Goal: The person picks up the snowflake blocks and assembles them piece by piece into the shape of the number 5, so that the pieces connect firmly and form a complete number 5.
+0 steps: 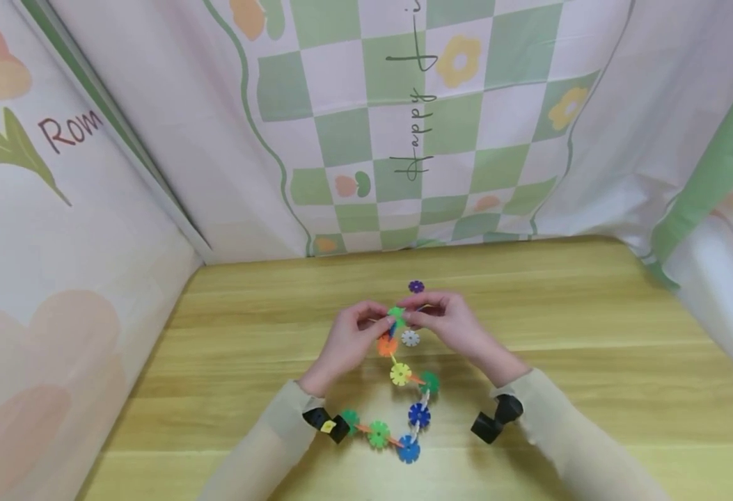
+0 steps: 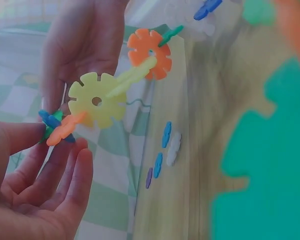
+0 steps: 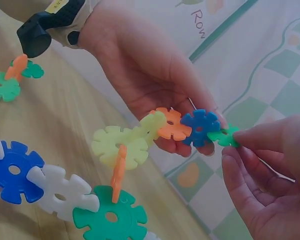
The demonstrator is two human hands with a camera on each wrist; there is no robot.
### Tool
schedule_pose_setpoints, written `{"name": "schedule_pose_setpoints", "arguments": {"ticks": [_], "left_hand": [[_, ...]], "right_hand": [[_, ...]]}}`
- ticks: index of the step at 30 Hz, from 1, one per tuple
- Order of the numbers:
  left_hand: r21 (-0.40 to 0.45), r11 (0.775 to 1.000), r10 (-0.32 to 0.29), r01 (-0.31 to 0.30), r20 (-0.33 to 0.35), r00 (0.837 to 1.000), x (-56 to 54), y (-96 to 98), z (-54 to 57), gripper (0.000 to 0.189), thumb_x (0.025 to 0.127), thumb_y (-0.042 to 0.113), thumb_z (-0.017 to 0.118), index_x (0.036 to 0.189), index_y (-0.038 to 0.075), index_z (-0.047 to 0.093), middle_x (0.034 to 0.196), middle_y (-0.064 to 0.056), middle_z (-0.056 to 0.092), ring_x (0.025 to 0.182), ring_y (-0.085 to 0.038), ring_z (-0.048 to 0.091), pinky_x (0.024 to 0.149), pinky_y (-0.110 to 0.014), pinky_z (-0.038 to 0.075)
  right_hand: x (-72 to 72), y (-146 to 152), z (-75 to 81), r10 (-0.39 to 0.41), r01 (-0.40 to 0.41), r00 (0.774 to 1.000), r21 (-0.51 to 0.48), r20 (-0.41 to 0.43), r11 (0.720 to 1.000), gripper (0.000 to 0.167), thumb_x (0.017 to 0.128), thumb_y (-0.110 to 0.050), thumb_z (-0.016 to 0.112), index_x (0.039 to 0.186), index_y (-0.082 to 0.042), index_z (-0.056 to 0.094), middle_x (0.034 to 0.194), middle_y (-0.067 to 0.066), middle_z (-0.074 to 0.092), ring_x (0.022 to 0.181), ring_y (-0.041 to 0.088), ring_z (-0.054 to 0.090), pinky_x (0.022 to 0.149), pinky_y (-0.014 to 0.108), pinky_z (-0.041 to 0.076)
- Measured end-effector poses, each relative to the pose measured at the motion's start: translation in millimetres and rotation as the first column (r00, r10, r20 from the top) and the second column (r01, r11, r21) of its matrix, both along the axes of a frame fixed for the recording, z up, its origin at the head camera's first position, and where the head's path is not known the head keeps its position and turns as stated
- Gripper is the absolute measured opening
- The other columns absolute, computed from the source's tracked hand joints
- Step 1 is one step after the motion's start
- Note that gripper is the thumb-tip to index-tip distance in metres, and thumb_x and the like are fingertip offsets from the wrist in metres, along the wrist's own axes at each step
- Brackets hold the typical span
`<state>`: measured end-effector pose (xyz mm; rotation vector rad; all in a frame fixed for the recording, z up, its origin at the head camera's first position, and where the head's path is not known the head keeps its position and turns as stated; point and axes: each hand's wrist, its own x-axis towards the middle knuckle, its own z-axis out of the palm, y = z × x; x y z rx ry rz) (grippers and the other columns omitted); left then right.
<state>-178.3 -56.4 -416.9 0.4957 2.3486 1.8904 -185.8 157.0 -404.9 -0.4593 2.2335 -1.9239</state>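
A chain of notched plastic discs, linked slot to slot, winds over the wooden table. My right hand (image 1: 456, 328) pinches the bright green disc (image 3: 225, 135) at its far end between thumb and fingertips. Beside it, my left hand (image 1: 352, 342) holds the adjoining blue disc (image 3: 200, 128), its fingers partly hidden behind. An orange disc (image 1: 388, 346) follows the blue one, then a yellow disc (image 1: 400, 374) and a dark green disc (image 1: 429, 383). Lower down come a dark blue disc (image 1: 419, 415), a lighter blue disc (image 1: 408, 449) and a light green disc (image 1: 379, 434).
Beyond the hands lies a loose purple disc (image 1: 416, 286) on the table (image 1: 266, 299). A white disc (image 1: 411, 338) sits just below the right fingers. Patterned curtain cloth (image 1: 397, 139) hangs along the back edge, and a printed panel (image 1: 59, 243) borders the left side.
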Motion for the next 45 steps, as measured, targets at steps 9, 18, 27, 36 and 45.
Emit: {"name": "schedule_pose_setpoints", "arguments": {"ticks": [9, 18, 27, 36, 45], "left_hand": [[0.048, 0.999, 0.011, -0.013, 0.028, 1.000, -0.2, -5.2, -1.0, 0.013, 0.100, 0.013, 0.069, 0.108, 0.003, 0.069, 0.096, -0.007, 0.071, 0.082, -0.020, 0.070, 0.079, -0.033, 0.060], [0.038, 0.999, 0.012, -0.012, 0.013, 1.000, 0.5, -8.5, -2.4, 0.015, 0.101, 0.014, 0.067, 0.107, 0.001, 0.068, 0.098, -0.009, 0.071, 0.083, -0.020, 0.070, 0.077, -0.032, 0.059], [0.028, 0.999, 0.031, -0.032, 0.029, 0.999, -0.9, -7.6, -3.3, 0.013, 0.100, 0.008, 0.066, 0.107, -0.003, 0.067, 0.099, -0.014, 0.071, 0.085, -0.025, 0.070, 0.078, -0.034, 0.059], [0.035, 0.999, 0.025, -0.026, 0.027, 0.999, 6.5, -6.2, 6.5, 0.013, 0.100, 0.007, 0.066, 0.107, -0.005, 0.067, 0.099, -0.014, 0.071, 0.086, -0.025, 0.070, 0.078, -0.033, 0.059], [0.062, 0.998, 0.016, -0.019, 0.039, 0.999, 2.8, -7.6, -3.8, 0.018, 0.099, 0.013, 0.069, 0.108, -0.002, 0.068, 0.099, -0.012, 0.071, 0.085, -0.021, 0.070, 0.079, -0.033, 0.059]], "right_hand": [[-13.8, 16, -21.7, -0.037, 0.046, 0.998, 0.175, -0.056, 0.983, 0.035, 0.098, -0.016, 0.071, 0.125, 0.004, 0.067, 0.118, 0.018, 0.070, 0.105, 0.035, 0.067, 0.088, 0.037, 0.057], [-19.6, 15, -51.1, 0.011, 0.062, 0.989, 0.473, -0.150, 0.879, 0.040, 0.081, -0.018, 0.087, 0.115, 0.000, 0.073, 0.097, 0.003, 0.070, 0.087, 0.019, 0.064, 0.078, 0.035, 0.057], [-20.0, 11, -52.0, 0.047, 0.051, 0.985, 0.542, -0.165, 0.839, 0.028, 0.080, -0.015, 0.087, 0.103, -0.005, 0.074, 0.093, 0.002, 0.066, 0.085, 0.018, 0.060, 0.077, 0.036, 0.055], [-18.4, 13, -51.7, 0.006, 0.059, 0.987, 0.401, -0.159, 0.914, 0.019, 0.088, -0.008, 0.079, 0.105, -0.006, 0.070, 0.091, 0.001, 0.067, 0.082, 0.020, 0.063, 0.072, 0.034, 0.057], [-16.3, 24, -33.0, -0.080, 0.105, 0.992, 0.272, -0.100, 0.956, 0.022, 0.090, -0.012, 0.078, 0.110, -0.005, 0.071, 0.098, 0.005, 0.071, 0.089, 0.025, 0.067, 0.079, 0.038, 0.058]]}}
